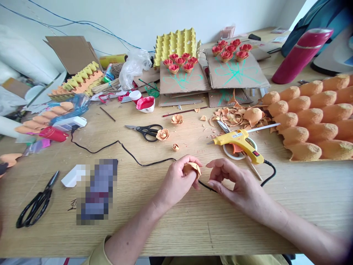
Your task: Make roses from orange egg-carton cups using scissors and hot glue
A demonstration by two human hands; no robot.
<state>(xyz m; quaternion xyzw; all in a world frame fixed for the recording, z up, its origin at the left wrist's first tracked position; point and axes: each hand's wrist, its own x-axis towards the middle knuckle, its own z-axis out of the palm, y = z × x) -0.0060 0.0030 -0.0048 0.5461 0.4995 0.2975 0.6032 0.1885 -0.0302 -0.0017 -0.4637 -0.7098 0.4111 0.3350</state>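
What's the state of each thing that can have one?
Left hand: holding orange pulp flower
Right hand: open, nothing visibly held
Yellow plastic glue gun: lying down, white stick inserted; switch unclear
Long black scissors: closed
Short black-handled scissors: appear closed
White paint dish: uncovered, red inside
Pink cylindrical bottle: capped

1 magenta bottle [302, 57] near a teal bag [314, 18], blue wires [82, 23] along the pale wall [138, 22]

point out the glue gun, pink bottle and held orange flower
Glue gun [242, 140], head view, yellow body
Pink bottle [299, 60], head view, middle of side
Held orange flower [193, 169], head view, outer petals
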